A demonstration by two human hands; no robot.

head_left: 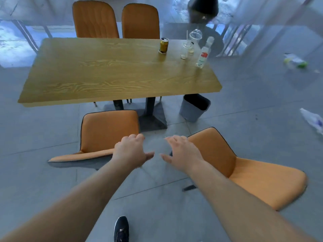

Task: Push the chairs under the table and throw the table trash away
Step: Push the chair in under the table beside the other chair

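A wooden table (pixel 104 70) stands ahead of me. Near its far right corner are a gold can (pixel 164 45), clear plastic cups (pixel 189 44) and a clear bottle (pixel 203 54). Two orange chairs stand pulled out on my side: a left chair (pixel 106 130) facing the table and a right chair (pixel 244 170) turned at an angle. My left hand (pixel 131 151) hovers open at the left chair's back corner. My right hand (pixel 181 151) is open beside the right chair's backrest. Whether either hand touches its chair is unclear.
Two more orange chairs (pixel 139 21) stand at the table's far side. A grey bin (pixel 194 107) sits on the floor by the table's right end. Litter (pixel 295 61) and a plastic bag (pixel 312 121) lie on the floor at right. My black shoe (pixel 121 229) shows below.
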